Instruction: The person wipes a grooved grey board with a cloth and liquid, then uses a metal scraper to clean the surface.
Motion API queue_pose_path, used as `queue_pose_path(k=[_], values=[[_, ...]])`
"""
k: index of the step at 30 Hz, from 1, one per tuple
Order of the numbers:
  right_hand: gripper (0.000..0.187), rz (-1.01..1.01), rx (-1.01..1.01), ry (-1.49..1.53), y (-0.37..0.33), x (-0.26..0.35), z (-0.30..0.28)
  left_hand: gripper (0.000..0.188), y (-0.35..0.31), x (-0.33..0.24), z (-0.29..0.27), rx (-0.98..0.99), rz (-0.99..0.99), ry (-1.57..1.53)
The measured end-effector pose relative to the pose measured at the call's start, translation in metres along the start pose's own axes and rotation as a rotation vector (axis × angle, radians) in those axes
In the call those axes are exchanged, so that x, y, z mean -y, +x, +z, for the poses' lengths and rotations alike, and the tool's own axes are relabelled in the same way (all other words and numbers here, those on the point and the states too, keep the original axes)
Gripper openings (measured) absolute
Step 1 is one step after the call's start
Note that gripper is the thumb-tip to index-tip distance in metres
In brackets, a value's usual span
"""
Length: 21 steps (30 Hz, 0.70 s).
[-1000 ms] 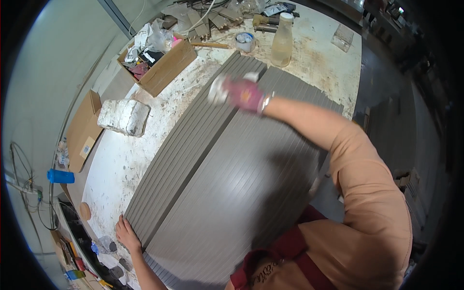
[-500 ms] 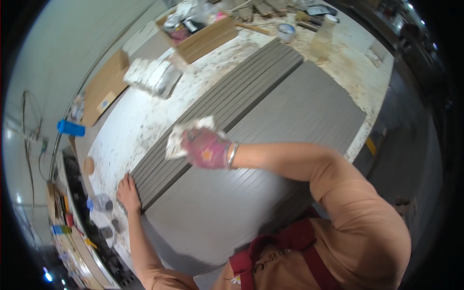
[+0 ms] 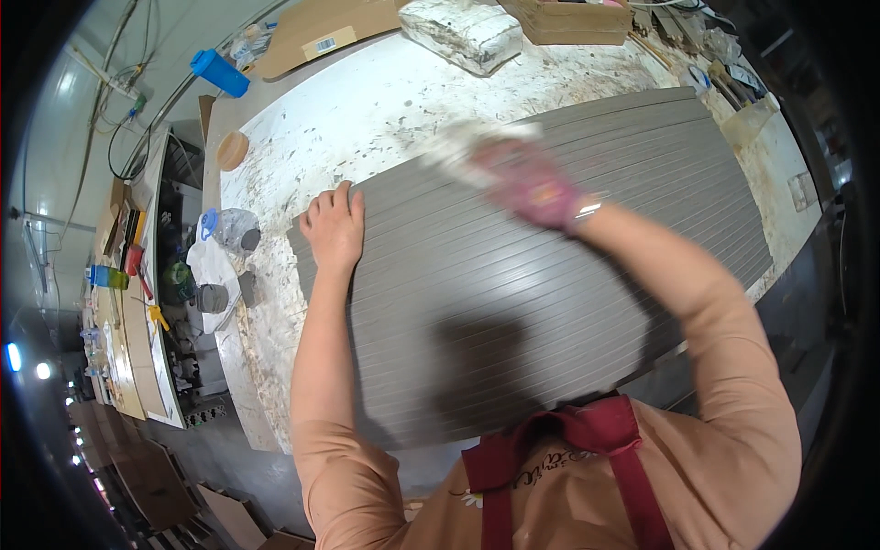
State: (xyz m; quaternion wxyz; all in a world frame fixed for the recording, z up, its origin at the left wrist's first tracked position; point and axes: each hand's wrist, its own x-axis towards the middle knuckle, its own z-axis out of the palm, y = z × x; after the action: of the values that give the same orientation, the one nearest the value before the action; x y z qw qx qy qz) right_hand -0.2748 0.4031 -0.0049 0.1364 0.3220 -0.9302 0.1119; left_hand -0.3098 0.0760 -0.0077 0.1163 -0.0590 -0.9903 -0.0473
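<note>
Long grey strips [image 3: 513,302] lie side by side, edge to edge, as a wide panel in front of me. My left hand [image 3: 335,229], bare, rests on the far left corner, its fingers stretched out and slightly apart near the edge. In a pink-purple glove, my right hand [image 3: 532,183] grips a white cloth [image 3: 449,151] over the far side of the strips. Both the glove and the cloth are smeared by motion. A metal bracelet [image 3: 587,211] circles my right wrist.
The stained white table [image 3: 302,119] carries a white wrapped bundle [image 3: 463,32], a cardboard box [image 3: 573,23] and a cardboard sheet [image 3: 325,27] along its far side. To the left are a blue bottle [image 3: 220,73], a round tan lid [image 3: 232,150] and a clear plastic bottle [image 3: 234,231].
My view has turned. The dark gap between the far and near strips no longer shows. My right hand has swept the cloth along the far strips; my left hand now lies on the corner.
</note>
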Motion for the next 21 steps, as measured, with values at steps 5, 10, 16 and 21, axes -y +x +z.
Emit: queue_pose_path(k=[5, 10, 16, 21], values=[[0.048, -0.119, 0.031, 0.226, 0.092, 0.103, 0.038, 0.041, 0.014, 0.048, -0.016, 0.090, 0.054, -0.017], [0.050, 0.327, 0.064, 0.053, -0.024, -0.008, -0.030, 0.037, 0.008, 0.126, 0.005, 0.220, -0.123, -0.741], [0.048, 0.111, 0.105, 0.007, -0.001, 0.025, -0.025, 0.034, -0.004, 0.103, 0.019, 0.108, -0.327, -1.637], [0.043, -0.208, -0.001, 0.185, 0.158, 0.160, 0.064, 0.065, 0.000, 0.095, 0.006, 0.179, -0.616, -1.839]])
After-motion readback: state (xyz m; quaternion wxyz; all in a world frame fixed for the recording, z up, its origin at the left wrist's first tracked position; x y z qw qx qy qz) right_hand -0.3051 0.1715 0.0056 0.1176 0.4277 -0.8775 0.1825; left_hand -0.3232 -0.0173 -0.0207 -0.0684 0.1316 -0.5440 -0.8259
